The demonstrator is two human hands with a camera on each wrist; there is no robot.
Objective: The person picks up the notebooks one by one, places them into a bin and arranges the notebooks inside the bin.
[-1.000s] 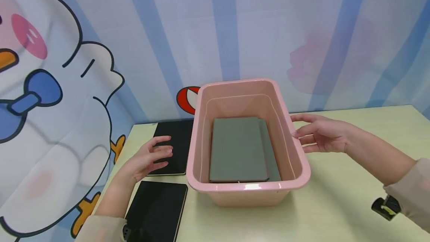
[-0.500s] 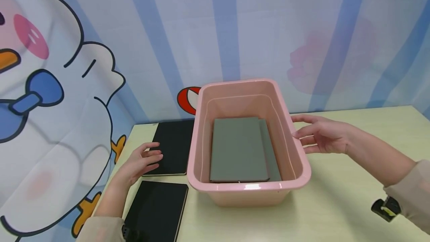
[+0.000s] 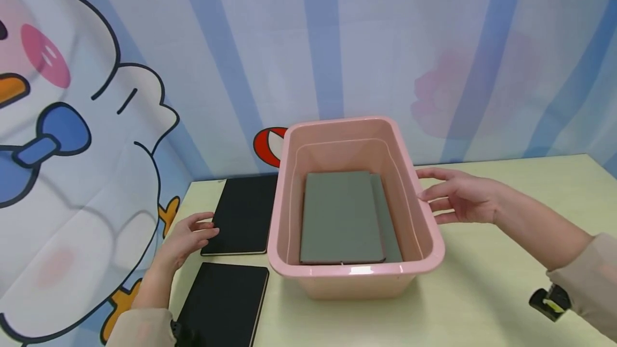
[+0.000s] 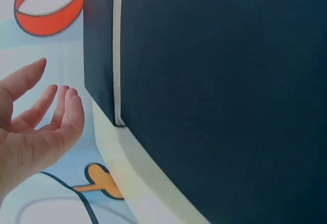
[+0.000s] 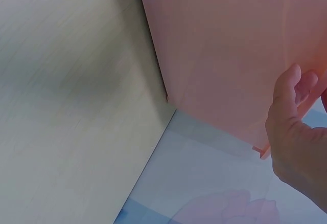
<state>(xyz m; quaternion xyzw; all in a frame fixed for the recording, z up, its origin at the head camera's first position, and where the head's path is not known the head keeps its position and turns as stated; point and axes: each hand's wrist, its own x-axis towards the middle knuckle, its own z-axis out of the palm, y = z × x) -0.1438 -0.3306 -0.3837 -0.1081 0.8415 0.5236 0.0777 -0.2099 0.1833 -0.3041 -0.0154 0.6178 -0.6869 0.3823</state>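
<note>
A pink plastic bin point(image 3: 356, 270) stands on the table, with two grey-green notebooks point(image 3: 341, 218) inside, one overlapping the other. My right hand point(image 3: 458, 197) is at the bin's right side, its relaxed fingertips right at the rim; in the right wrist view, the fingers point(image 5: 286, 93) lie beside the outer wall. My left hand point(image 3: 188, 238) holds nothing, and its loosely bent fingers are at the left edge of the far black notebook point(image 3: 243, 216). A near black notebook point(image 3: 224, 304) lies in front of that one; a black cover point(image 4: 219, 81) fills much of the left wrist view.
The pale wooden table point(image 3: 511, 266) reaches back to a blue-striped cloth backdrop point(image 3: 376, 42). A large cartoon bird point(image 3: 72, 229) is printed on the cloth at the left. The bin stands close to the far table edge, just right of the black notebooks.
My left hand has drawn back to the left and slightly down, away from over the far black notebook. My right hand stays at the bin's rim; bin and notebooks have not moved.
</note>
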